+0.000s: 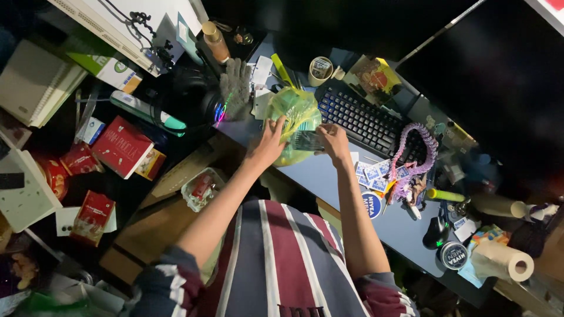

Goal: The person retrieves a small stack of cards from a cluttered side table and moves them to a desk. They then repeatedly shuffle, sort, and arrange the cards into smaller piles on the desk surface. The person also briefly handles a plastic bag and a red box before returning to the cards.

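Green plastic bag [292,120] at frame centre, on counter [329,176] before keyboard [364,121]. We see left hand [269,144] clamped on bag's side, right hand [332,140] gripping dark object [305,141] at its mouth (steadying, we judge).

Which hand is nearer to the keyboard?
Right. The right hand sits at the keyboard's near edge, by the green plastic bag; the left hand is on the bag's far side.

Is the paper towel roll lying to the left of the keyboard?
No. The paper towel roll lies at the desk's far right end, well to the right of the keyboard.
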